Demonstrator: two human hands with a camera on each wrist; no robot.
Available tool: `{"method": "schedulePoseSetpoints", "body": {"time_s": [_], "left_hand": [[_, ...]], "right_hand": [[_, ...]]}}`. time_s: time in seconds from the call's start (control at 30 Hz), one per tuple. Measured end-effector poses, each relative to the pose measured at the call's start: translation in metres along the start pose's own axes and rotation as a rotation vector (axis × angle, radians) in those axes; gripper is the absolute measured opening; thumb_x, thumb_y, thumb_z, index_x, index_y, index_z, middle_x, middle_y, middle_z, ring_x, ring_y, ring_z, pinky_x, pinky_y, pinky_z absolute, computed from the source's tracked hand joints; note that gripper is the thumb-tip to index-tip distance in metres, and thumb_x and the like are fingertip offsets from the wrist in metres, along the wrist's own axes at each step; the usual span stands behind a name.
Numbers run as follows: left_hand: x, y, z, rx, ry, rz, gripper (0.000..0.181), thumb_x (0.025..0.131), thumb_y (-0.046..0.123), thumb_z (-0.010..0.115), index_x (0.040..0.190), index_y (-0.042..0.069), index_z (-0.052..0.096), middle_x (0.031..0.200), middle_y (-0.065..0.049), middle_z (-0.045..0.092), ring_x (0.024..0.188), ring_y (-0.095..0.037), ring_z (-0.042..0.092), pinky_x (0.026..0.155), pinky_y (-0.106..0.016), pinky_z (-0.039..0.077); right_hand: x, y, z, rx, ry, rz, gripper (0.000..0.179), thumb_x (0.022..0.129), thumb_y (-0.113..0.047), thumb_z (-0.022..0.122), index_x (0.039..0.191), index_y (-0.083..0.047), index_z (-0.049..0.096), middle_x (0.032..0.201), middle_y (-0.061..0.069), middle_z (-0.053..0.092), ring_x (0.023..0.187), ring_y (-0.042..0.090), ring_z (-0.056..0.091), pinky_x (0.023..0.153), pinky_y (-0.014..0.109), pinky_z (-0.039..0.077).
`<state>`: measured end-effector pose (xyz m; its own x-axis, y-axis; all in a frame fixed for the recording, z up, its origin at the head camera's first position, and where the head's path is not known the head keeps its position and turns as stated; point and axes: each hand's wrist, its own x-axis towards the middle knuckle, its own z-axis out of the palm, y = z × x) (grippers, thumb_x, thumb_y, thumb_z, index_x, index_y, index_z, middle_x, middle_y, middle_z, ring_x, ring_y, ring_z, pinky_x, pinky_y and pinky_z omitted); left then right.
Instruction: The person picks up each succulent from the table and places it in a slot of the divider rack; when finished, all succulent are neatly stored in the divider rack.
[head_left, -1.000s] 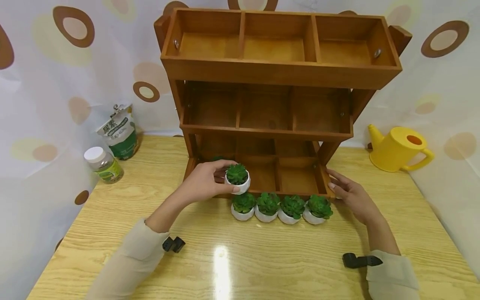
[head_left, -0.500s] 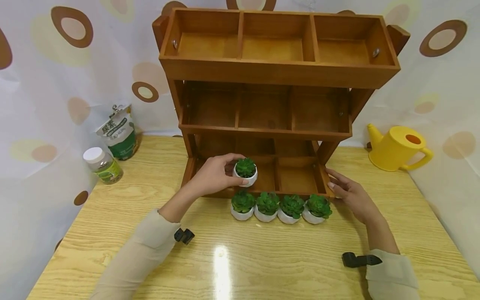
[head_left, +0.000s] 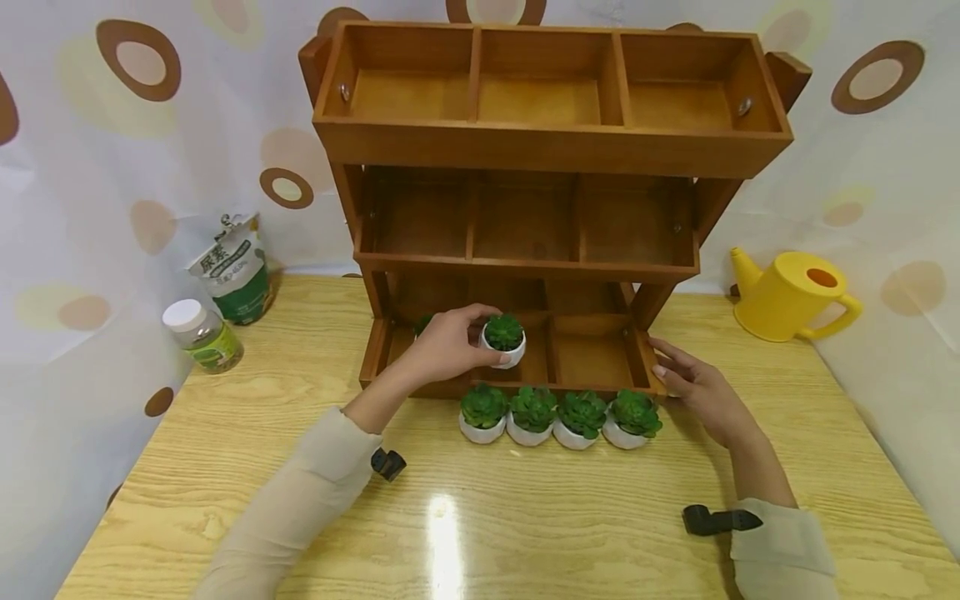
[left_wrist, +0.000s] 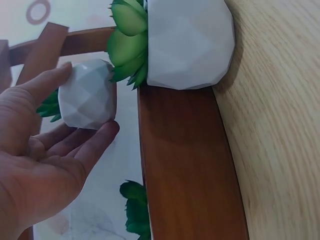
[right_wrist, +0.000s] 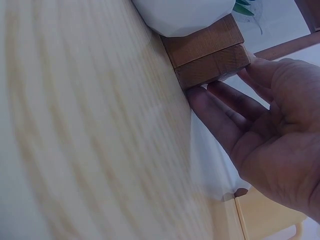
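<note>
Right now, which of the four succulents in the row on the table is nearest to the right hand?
The rightmost succulent, at the row's end beside the right hand; the other three stand farther left.

Shelf (head_left: 551, 148): smooth wood, slightly glossy
Tabletop (head_left: 562, 525): wood-grained, we see it shine
Held pot (left_wrist: 87, 95): smooth, matt
Watering can (head_left: 791, 300): smooth, plastic-looking to us

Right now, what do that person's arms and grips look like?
The left sleeve and right sleeve are pale beige. A small left black gadget and right black gadget sit by the cuffs; the right looks longer. The left grip and right grip wear no gloves.
</note>
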<state>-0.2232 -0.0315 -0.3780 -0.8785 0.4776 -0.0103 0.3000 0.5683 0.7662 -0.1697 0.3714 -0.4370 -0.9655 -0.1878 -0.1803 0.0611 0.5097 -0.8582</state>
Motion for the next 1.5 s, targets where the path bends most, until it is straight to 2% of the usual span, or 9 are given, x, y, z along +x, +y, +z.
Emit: {"method": "schedulePoseSetpoints", "body": {"time_s": [0.2,0.43,0.63,0.93,1.17,1.33,1.5], "left_hand": [[0.012,0.001,0.006,0.018,-0.003,-0.004,0.067,0.086,0.035,0.081,0.144,0.014,0.055,0.123,-0.007,0.069,0.107,-0.021,0.067,0.091,-0.04,0.056],[0.019,-0.007,0.015,0.059,0.002,-0.04,0.066,0.086,0.035,0.081,0.144,0.016,0.055,0.127,-0.006,0.067,0.106,-0.022,0.064,0.093,-0.042,0.054],[0.028,-0.011,0.026,0.105,0.001,-0.01,0.066,0.086,0.034,0.081,0.143,0.014,0.055,0.137,-0.008,0.064,0.122,-0.026,0.063,0.103,-0.044,0.052],[0.039,-0.011,0.037,0.191,-0.04,0.026,0.064,0.088,0.032,0.08,0.143,0.012,0.054,0.137,-0.008,0.065,0.123,-0.027,0.063,0.105,-0.043,0.051],[0.042,-0.01,0.04,0.225,-0.09,0.004,0.065,0.089,0.034,0.079,0.144,0.011,0.053,0.137,-0.01,0.064,0.123,-0.029,0.063,0.104,-0.044,0.051],[0.044,-0.005,0.039,0.239,-0.123,-0.049,0.068,0.092,0.035,0.074,0.15,0.009,0.047,0.142,-0.013,0.061,0.127,-0.032,0.061,0.106,-0.046,0.05],[0.045,-0.001,0.04,0.249,-0.12,-0.08,0.069,0.092,0.032,0.075,0.15,0.008,0.046,0.143,-0.014,0.06,0.129,-0.033,0.059,0.107,-0.045,0.049]], "right_hand": [[0.001,-0.001,-0.001,-0.014,0.006,0.001,0.061,0.109,-0.04,0.043,0.164,-0.026,0.02,0.164,0.022,0.03,0.143,0.044,0.041,0.095,0.043,0.057],[0.004,-0.003,0.002,0.007,-0.006,-0.006,0.061,0.109,-0.041,0.044,0.164,-0.026,0.021,0.164,0.023,0.03,0.141,0.045,0.043,0.096,0.044,0.057],[0.004,-0.002,0.002,0.027,-0.004,0.024,0.062,0.108,-0.04,0.045,0.164,-0.026,0.019,0.164,0.024,0.028,0.144,0.046,0.04,0.098,0.046,0.056],[0.002,-0.001,0.001,0.031,-0.001,0.029,0.063,0.109,-0.039,0.045,0.164,-0.025,0.019,0.164,0.024,0.027,0.143,0.047,0.04,0.098,0.045,0.056],[0.001,-0.001,0.002,0.018,0.004,0.021,0.063,0.109,-0.038,0.046,0.164,-0.024,0.02,0.165,0.024,0.025,0.146,0.048,0.036,0.1,0.05,0.054],[0.0,-0.002,0.002,0.03,0.005,0.021,0.062,0.109,-0.038,0.046,0.164,-0.026,0.02,0.165,0.022,0.026,0.146,0.047,0.037,0.098,0.048,0.055],[-0.001,-0.002,0.002,0.031,0.007,0.021,0.061,0.109,-0.036,0.045,0.164,-0.025,0.02,0.165,0.022,0.026,0.147,0.046,0.036,0.098,0.046,0.056]]}}
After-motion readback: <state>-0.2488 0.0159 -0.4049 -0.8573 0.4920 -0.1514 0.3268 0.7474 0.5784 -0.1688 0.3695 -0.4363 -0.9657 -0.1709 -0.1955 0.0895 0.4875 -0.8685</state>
